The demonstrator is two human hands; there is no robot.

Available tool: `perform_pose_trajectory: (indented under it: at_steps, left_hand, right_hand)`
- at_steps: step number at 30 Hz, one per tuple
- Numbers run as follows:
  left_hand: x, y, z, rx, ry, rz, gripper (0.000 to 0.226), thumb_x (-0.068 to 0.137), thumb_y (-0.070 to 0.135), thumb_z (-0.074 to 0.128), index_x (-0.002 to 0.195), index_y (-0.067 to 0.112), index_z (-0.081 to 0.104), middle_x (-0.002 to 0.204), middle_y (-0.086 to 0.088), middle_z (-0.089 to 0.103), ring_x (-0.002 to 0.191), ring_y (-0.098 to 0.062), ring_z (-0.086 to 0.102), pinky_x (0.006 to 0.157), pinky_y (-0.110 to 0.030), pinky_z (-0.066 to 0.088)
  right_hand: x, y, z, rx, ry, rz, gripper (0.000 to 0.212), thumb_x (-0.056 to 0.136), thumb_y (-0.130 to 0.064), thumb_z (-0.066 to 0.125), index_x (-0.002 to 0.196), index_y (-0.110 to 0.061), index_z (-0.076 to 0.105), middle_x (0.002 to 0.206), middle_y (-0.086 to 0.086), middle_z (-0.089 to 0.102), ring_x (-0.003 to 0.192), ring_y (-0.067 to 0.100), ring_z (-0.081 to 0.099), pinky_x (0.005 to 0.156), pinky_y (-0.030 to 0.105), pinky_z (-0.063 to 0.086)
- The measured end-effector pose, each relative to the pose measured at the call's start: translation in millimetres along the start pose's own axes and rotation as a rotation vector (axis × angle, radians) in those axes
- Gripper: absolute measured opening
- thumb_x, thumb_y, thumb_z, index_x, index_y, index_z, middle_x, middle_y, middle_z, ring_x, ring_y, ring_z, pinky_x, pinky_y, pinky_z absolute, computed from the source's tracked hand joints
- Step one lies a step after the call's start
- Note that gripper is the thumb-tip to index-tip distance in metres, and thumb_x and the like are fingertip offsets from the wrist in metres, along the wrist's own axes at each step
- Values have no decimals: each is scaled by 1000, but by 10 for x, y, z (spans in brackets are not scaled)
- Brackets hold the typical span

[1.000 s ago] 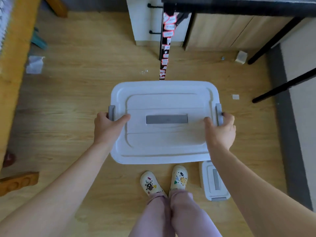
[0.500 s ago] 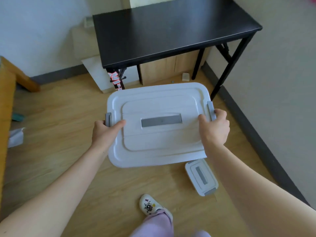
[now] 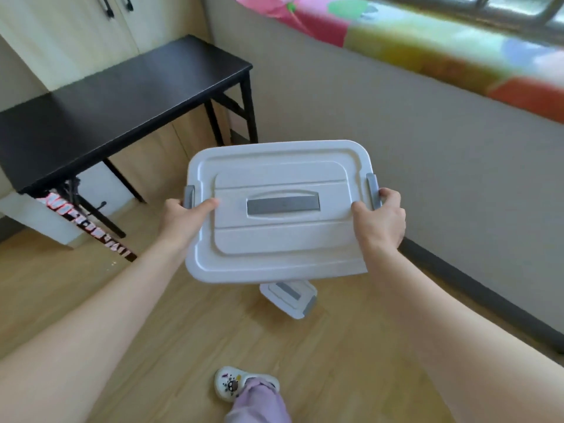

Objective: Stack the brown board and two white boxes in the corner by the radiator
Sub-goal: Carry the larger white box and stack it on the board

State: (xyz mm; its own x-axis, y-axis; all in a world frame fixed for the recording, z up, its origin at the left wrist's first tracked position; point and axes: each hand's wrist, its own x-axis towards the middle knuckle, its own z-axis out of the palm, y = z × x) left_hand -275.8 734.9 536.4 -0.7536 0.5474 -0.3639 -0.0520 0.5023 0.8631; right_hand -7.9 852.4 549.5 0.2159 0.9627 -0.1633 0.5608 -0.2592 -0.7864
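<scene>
- White plastic: large white box (image 3: 280, 215), lid on, grey strip at lid centre, grey latch at each short end; it's up in the air, well above the wood floor (image 3: 91, 300).
- Left hand (image 3: 183, 221) is closed on the box's left end, thumb lying over the lid edge, the other fingers under the rim & out of sight.
- Right hand (image 3: 380, 221) is closed on the right end the same way, thumb on the lid, fingers curled round by the latch.
- Key relation: box's long axis runs left-right betw. the two hands, one hand per short end, so neither is nearer; load is shared evenly, lid roughly level w/ a slight tilt.
- Small white box (image 3: 290, 299) sits on the floor, partly hidden below the near edge of the big one, near the grey baseboard; not touched.
- Black table (image 3: 116, 96) stands to the left, well apart from the box; wall ahead & right, bright cloth (image 3: 427, 47) along the sill.
- Brown board, radiator & target corner: not in view, so can't say which way the drop spot lies.
- Judged step: carry phase, box 1 of 2; stacking not yet done.
- Next prob. needs a level set-down w/ both hands lowering together, fingers clear of the underside.
</scene>
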Motion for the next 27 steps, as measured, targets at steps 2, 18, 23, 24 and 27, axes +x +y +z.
perform_pose_trajectory:
  at_steps: [2, 18, 23, 24, 27]
  left_hand:
    - [-262, 116, 359, 25, -67, 54, 60, 68, 41, 78, 111, 4, 60, 108, -14, 68, 92, -30, 67, 75, -39, 55]
    - [-2924, 363, 2923, 196, -636, 296, 30, 75, 39, 76, 80, 15, 59, 79, -2, 61, 68, -19, 60, 51, -29, 41]
    - [-3483, 365, 3671, 301, -765, 337, 36, 74, 39, 76, 89, 9, 65, 79, -3, 64, 65, -18, 60, 49, -28, 39]
    - [-3561, 357, 3836, 323, -785, 337, 40, 74, 40, 76, 93, 7, 66, 81, -5, 64, 65, -18, 60, 49, -28, 39]
    - [-3855, 340, 4390, 391, -857, 329, 49, 72, 42, 76, 100, 2, 64, 88, -11, 62, 66, -22, 57, 51, -31, 39]
  right_hand:
    - [4, 278, -464, 33, 73, 49, 54, 82, -31, 56, 133, -21, 43, 122, 11, 52, 112, 33, 50, 92, 38, 41]
    - [-544, 2381, -3680, 161, 557, 388, 55, 82, -25, 57, 136, -19, 44, 126, 13, 50, 114, 34, 50, 98, 43, 42]
    - [-568, 2997, -4215, 182, 669, 496, 57, 84, -26, 57, 138, -17, 42, 129, 13, 49, 117, 33, 48, 89, 39, 43]
    - [-560, 3117, -4309, 181, 682, 521, 57, 84, -27, 58, 138, -17, 43, 129, 13, 50, 117, 33, 48, 90, 40, 44]
    - [-462, 3484, -4645, 184, 720, 585, 53, 84, -25, 57, 136, -18, 44, 126, 11, 51, 111, 32, 52, 84, 39, 48]
